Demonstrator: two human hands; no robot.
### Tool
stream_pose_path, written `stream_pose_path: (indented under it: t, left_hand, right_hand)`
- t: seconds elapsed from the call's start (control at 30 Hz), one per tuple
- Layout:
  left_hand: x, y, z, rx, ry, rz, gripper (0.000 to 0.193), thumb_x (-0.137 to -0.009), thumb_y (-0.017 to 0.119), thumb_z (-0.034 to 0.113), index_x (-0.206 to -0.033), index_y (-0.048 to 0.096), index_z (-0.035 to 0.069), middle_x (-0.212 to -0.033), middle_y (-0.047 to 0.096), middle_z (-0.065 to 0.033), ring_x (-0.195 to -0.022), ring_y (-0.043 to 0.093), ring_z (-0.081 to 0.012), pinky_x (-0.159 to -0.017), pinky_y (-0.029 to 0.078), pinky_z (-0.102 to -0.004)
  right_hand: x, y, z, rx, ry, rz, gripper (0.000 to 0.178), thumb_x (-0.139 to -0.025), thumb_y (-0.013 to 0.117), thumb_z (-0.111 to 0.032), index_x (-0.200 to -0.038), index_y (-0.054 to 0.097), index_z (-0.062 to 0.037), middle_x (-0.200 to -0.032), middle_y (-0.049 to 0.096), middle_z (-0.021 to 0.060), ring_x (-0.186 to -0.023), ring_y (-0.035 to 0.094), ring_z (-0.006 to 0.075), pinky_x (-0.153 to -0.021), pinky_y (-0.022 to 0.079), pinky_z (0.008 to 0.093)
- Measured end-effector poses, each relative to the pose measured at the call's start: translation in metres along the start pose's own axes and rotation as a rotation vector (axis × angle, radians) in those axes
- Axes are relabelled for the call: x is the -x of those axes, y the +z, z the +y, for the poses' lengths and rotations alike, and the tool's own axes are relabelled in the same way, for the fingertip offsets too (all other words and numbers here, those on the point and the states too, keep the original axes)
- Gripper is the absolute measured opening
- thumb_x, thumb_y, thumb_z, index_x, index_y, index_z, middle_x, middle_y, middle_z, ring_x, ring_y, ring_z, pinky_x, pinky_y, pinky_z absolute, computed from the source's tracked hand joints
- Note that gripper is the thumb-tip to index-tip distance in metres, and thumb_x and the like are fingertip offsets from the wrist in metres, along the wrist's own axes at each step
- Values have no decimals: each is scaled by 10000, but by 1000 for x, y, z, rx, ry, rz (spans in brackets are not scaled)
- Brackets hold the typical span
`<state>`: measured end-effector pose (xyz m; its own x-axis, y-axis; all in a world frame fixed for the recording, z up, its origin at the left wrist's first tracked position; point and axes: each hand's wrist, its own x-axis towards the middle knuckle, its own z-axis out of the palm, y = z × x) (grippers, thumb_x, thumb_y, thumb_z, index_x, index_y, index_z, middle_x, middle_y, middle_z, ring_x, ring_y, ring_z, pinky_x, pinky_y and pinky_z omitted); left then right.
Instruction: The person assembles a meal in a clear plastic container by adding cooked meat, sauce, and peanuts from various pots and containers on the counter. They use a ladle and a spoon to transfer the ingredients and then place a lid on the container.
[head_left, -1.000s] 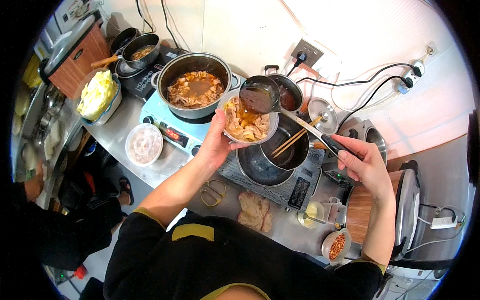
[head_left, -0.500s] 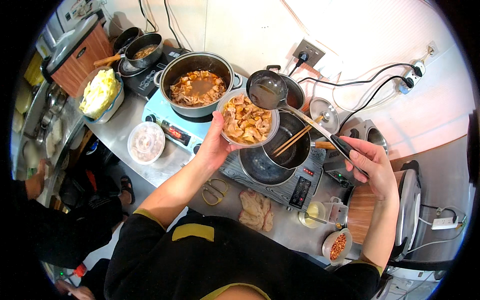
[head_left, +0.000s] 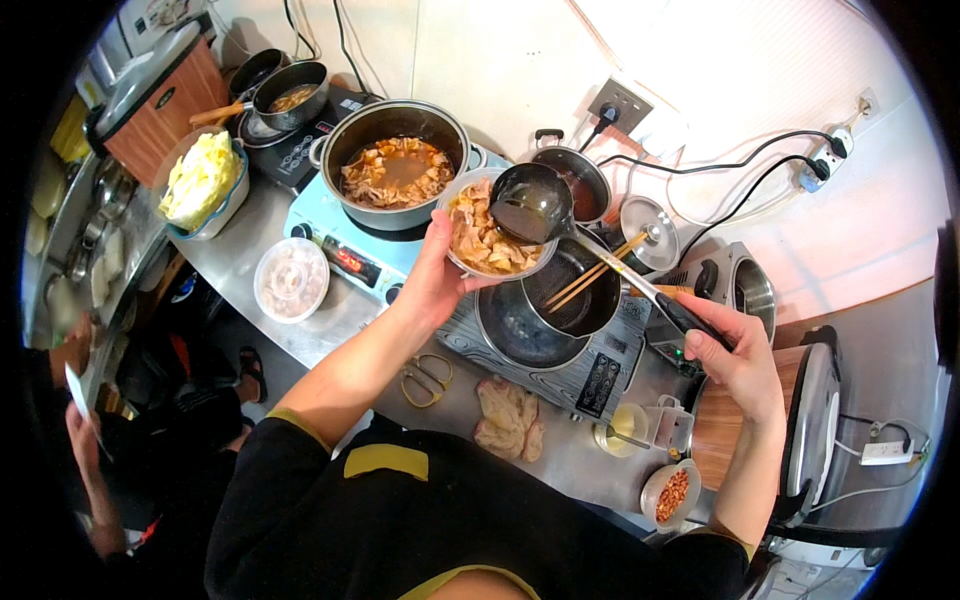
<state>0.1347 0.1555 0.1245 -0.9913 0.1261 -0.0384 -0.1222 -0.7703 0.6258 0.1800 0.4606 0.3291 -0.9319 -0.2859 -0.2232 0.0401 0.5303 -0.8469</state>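
A cook's left hand (head_left: 432,283) closes around the near underside of a clear bowl (head_left: 492,240) heaped with pale sliced food, holding it up above the counter, just over the near rim of a big steel stockpot (head_left: 398,165) of reddish stew. The right hand (head_left: 738,358), fist wrapped on the dark grip of a ladle (head_left: 533,205), sits well off to the right and lower in the frame; the ladle's long handle runs on a slant from that hand up and to the left, so that its dark cup, filled with brown liquid, hangs at the bowl's far right edge, seemingly just above the food. The bowl thus lies to the left of the ladle hand and directly in the left hand's grasp.

Below the bowl, a black pan holding a mesh strainer (head_left: 570,295) with chopsticks (head_left: 598,272) laid across it rests on a dark induction hob (head_left: 600,372). The stockpot stands on a pale blue cooktop (head_left: 345,255). Farther out are a lidded round tub (head_left: 291,279), scissors (head_left: 427,378), a crumpled cloth (head_left: 508,420) and a small dish of red chilli (head_left: 672,493).
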Motion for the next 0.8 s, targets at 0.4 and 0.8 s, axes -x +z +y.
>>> stream_pose_path:
  t: [0.4, 0.8]
  left_hand:
    - [1, 11, -5, 25, -18, -3, 770, -850, 416, 665, -1405, 279, 150, -1372, 440, -69, -1226, 488, -248, -927, 488, -465]
    - [48, -11, 6, -47, -19, 34, 826, -827, 385, 725, -1402, 327, 135, -1332, 489, -36, -1148, 529, -166, -740, 476, -276]
  right_hand:
    - [-24, -23, 24, -430, 159, -50, 401, -913, 569, -189, -1256, 527, 12, -688, 565, 23, -440, 359, 36, -385, 250, 172]
    - [-186, 14, 128, 790, -194, 376, 321, -835, 570, -224, -1089, 637, -39, -796, 668, 154, -673, 657, 274, -616, 509, 383]
